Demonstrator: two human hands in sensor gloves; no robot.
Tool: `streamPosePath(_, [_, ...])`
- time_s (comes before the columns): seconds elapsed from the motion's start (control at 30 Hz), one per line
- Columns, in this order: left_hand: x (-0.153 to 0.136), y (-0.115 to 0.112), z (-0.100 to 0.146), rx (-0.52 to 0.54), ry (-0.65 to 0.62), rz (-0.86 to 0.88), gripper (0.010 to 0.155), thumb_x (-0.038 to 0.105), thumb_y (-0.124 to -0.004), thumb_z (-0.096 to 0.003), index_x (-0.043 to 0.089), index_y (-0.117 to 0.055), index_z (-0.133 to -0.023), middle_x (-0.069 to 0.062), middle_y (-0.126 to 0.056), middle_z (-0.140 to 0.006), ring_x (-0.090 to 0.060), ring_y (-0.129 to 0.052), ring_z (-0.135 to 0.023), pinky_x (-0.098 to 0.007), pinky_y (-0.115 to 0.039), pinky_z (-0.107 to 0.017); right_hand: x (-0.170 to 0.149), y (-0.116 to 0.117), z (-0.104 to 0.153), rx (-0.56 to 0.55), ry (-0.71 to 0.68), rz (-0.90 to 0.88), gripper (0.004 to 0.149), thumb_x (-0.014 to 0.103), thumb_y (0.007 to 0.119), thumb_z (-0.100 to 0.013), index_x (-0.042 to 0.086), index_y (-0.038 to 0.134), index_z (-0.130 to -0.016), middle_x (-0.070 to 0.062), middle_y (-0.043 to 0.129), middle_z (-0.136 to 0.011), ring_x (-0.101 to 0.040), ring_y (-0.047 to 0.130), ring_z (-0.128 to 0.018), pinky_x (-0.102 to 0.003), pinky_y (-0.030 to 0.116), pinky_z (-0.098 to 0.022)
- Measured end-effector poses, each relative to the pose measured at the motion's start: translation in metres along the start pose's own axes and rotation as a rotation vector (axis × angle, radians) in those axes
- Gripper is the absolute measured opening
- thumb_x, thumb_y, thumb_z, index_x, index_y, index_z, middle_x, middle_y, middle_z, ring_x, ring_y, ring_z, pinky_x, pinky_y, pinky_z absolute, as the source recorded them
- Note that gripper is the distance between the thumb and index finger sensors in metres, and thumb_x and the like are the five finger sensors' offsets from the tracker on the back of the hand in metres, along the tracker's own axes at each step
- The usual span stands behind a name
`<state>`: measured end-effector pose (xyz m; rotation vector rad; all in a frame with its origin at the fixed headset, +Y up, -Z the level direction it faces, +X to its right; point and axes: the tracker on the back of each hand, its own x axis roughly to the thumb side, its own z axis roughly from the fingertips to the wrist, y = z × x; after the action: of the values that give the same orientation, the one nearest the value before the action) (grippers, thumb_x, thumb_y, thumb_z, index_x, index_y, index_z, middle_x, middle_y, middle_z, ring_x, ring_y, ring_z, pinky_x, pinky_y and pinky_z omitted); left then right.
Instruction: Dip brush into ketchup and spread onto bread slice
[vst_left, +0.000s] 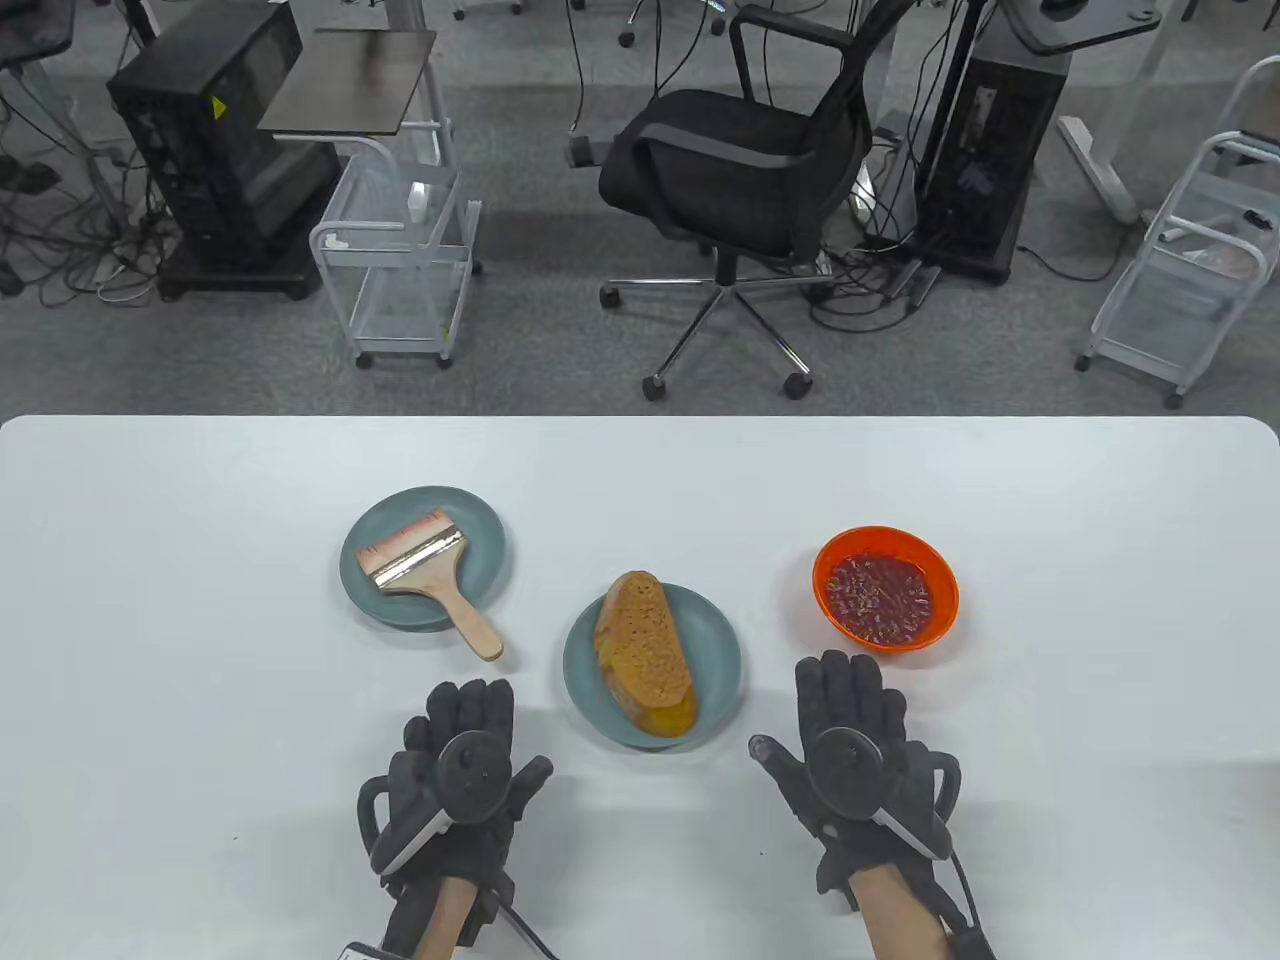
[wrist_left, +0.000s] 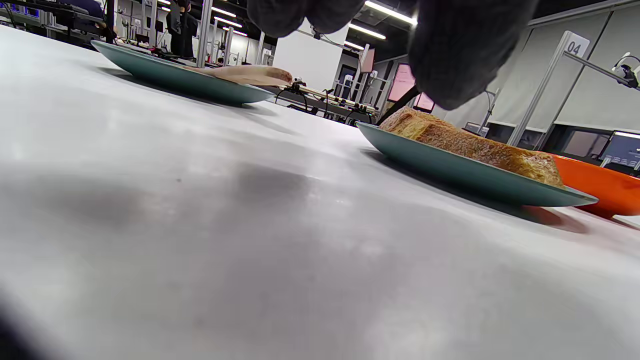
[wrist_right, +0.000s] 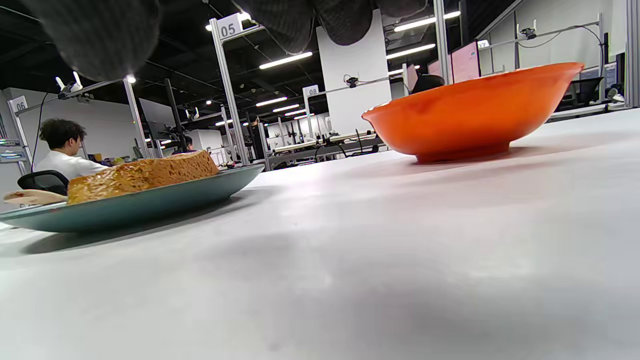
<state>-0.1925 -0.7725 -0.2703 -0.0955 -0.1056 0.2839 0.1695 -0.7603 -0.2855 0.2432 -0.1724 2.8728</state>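
a white table (vst_left: 200, 600) seen from above, with two hands in black gloves lying flat on it near the bottom edge, palms down, fingers stretched forward and holding nothing. the left hand (vst_left: 455, 765) is at lower left, the right hand (vst_left: 855, 760) at lower right, well apart from each other.

between the hands and a little farther up sits a blue-green plate (vst_left: 720, 650) with a slice of bread (vst_left: 643, 640) on it, long side running away from the person. the plate lies just beside the thumb side of each hand without touching either.

farther up and to the left, beyond the left hand, is a second blue-green plate (vst_left: 365, 590). a wide flat brush (vst_left: 425, 565) with a wooden handle lies on it, bristles pointing up and left, handle sticking out over the plate's rim toward the left hand. the handle's end is near the left fingertips (vst_left: 470, 695) but apart from them.

just beyond the right hand's fingertips (vst_left: 835, 668) is an orange bowl (vst_left: 945, 580) holding red ketchup (vst_left: 880, 598). the bowl is near the fingertips, not touching.

in the left wrist view, low over the table, the bread's plate (wrist_left: 450, 172) is on the right. in the right wrist view the bowl (wrist_right: 470, 112) stands ahead on the right, the bread (wrist_right: 145, 175) on the left.
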Motion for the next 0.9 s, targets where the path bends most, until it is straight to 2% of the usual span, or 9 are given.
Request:
streamPosePath(0.67, [-0.001, 0.0019, 0.0006, 0.006, 0.005, 0.015, 0.08, 0.052, -0.075, -0.0604, 0.011, -0.036, -0.116, -0.018, -0.036, -0.118, -0.046, -0.023, -0.107, -0.061, -0.023, -0.068, 0.0005, 0.001, -0.0001, 0.023, -0.009, -0.001, 0.082, 0.06, 0.071, -0.05, 0.013, 0.04, -0.11, -0.021, 0.029, -0.111, -0.049, 0.024, -0.102, -0.065, 0.031, -0.067])
streamPosePath(0.9, [0.0015, 0.002, -0.0027, 0.01, 0.003, 0.023, 0.079, 0.051, -0.075, -0.0606, 0.01, -0.037, -0.116, -0.019, -0.038, -0.118, -0.046, -0.025, -0.107, -0.057, -0.024, -0.069, -0.0006, -0.0012, -0.0008, 0.011, -0.009, -0.008, 0.082, 0.059, 0.071, -0.05, 0.013, 0.04, -0.11, -0.021, 0.029, -0.111, -0.049, 0.024, -0.102, -0.065, 0.032, -0.067])
